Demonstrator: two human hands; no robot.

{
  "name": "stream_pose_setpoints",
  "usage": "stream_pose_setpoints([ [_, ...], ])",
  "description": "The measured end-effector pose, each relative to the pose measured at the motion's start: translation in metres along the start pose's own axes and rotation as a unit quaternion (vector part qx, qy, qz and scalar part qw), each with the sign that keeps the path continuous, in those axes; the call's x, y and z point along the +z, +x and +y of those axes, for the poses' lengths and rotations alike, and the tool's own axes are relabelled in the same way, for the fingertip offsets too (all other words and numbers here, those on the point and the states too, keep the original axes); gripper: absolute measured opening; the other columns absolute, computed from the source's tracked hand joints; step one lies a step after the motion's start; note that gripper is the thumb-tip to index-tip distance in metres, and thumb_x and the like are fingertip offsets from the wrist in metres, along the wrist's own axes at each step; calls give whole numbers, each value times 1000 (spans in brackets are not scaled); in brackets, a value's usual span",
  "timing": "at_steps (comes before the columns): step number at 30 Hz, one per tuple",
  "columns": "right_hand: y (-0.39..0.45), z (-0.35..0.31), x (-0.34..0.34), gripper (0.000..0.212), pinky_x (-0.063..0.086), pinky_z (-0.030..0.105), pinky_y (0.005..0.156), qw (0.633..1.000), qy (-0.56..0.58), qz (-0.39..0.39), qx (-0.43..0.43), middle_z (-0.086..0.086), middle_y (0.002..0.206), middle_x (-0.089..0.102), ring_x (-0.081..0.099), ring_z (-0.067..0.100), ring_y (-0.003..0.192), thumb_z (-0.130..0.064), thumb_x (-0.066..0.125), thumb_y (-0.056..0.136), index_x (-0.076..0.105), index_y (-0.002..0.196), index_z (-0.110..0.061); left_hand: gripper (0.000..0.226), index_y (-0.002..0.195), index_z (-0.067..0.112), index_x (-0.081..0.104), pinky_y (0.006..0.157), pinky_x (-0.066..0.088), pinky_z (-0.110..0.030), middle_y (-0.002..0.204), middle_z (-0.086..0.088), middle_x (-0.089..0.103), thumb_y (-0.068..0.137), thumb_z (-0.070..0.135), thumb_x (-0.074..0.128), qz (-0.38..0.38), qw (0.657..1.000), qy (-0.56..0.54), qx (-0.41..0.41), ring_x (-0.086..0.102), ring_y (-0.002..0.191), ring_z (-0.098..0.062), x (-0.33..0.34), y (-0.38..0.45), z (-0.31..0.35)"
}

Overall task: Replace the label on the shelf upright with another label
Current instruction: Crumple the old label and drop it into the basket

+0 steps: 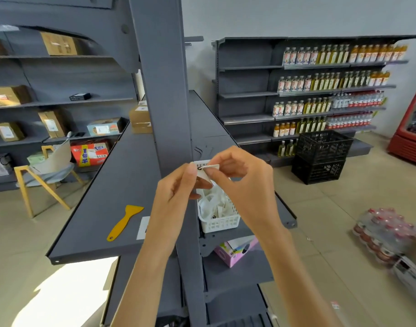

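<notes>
Both hands hold a small white label (pixel 205 170) with black print in front of the grey shelf upright (pixel 164 90). My left hand (pixel 178 185) pinches its left edge and my right hand (pixel 237 175) pinches its right top corner. The label is bent between the fingers. Just below it stands a white plastic basket (pixel 220 224) with several white paper scraps and labels. No label shows on the visible face of the upright.
A yellow scraper (pixel 124 221) lies on the grey shelf (pixel 103 208) at left, beside a white sheet (pixel 142 227). A pink box (pixel 235 252) sits on the lower shelf. Black crates (pixel 320 156) and bottle packs (pixel 386 234) stand on the floor at right. A chair (pixel 46 175) stands at left.
</notes>
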State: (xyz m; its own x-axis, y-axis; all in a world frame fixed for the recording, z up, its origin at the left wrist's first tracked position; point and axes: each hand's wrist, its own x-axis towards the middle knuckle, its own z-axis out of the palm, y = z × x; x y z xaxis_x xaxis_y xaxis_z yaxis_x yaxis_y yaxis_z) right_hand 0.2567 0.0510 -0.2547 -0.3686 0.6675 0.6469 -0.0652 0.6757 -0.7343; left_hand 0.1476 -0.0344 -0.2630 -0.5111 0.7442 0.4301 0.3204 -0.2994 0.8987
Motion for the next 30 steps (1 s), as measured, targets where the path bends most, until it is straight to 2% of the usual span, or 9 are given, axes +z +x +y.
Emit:
stream_pose_setpoints([
  [6, -4, 23, -12, 10, 60, 21, 81, 996, 53, -65, 35, -4, 91, 80, 77, 6, 86, -11, 70, 92, 78, 97, -14, 23, 94, 9, 68, 78, 56, -24, 91, -4, 75, 97, 28, 53, -25, 999, 7, -29, 72, 91, -11, 8, 2, -18],
  [12, 6, 46, -25, 4, 63, 36, 79, 985, 112, -101, 86, 7, 83, 80, 78, 20, 80, -9, 79, 83, 79, 87, -10, 11, 78, 17, 74, 65, 51, -16, 71, 9, 74, 81, 26, 72, -18, 996, 71, -40, 67, 68, -4, 18, 13, -33],
  [14, 11, 55, -30, 4, 63, 33, 80, 980, 117, -122, 107, 9, 85, 80, 78, 21, 81, -7, 79, 83, 77, 86, -8, 11, 77, 16, 77, 64, 52, -19, 70, 7, 75, 78, 26, 75, -10, 994, 101, -33, 69, 67, -8, 22, 17, -39],
  [17, 18, 67, -39, 7, 62, 28, 79, 977, 109, -137, 124, 11, 88, 79, 78, 21, 84, -3, 79, 83, 76, 89, -4, 10, 74, 17, 78, 55, 45, -14, 63, 6, 73, 77, 27, 77, 16, 988, 153, -16, 62, 54, -6, 36, 21, -44],
  [21, 25, 81, -50, 17, 62, 26, 79, 975, 113, -142, 132, 14, 88, 79, 78, 22, 81, 2, 79, 81, 72, 96, 0, 15, 82, 22, 77, 58, 46, -10, 69, 12, 73, 76, 36, 77, 34, 973, 230, 2, 66, 60, 0, 53, 26, -48],
  [24, 28, 92, -55, 18, 63, 29, 77, 968, 112, -167, 149, 6, 79, 77, 75, 19, 72, 4, 78, 81, 70, 92, -8, 19, 90, 20, 71, 67, 55, -16, 78, 12, 74, 74, 27, 80, 33, 974, 223, -10, 71, 71, -1, 61, 32, -53],
  [26, 30, 101, -55, 20, 63, 33, 78, 965, 104, -178, 160, 5, 77, 76, 73, 18, 70, 6, 78, 81, 68, 89, -11, 13, 81, 19, 68, 69, 57, -27, 72, 12, 73, 75, 20, 80, 25, 978, 205, -9, 71, 70, -4, 68, 32, -59],
  [28, 32, 111, -53, 22, 62, 35, 76, 964, 107, -167, 175, 6, 74, 75, 72, 17, 68, 8, 77, 81, 65, 85, -10, 17, 72, 22, 62, 63, 55, -36, 65, 13, 70, 77, 22, 78, 28, 972, 231, 3, 69, 67, -9, 74, 31, -67],
  [30, 32, 122, -48, 23, 62, 34, 71, 965, 108, -140, 194, 8, 71, 76, 72, 21, 66, 7, 80, 78, 65, 83, -9, 23, 70, 21, 55, 57, 52, -35, 65, 14, 66, 80, 26, 76, 34, 954, 295, 29, 66, 65, -12, 77, 33, -78],
])
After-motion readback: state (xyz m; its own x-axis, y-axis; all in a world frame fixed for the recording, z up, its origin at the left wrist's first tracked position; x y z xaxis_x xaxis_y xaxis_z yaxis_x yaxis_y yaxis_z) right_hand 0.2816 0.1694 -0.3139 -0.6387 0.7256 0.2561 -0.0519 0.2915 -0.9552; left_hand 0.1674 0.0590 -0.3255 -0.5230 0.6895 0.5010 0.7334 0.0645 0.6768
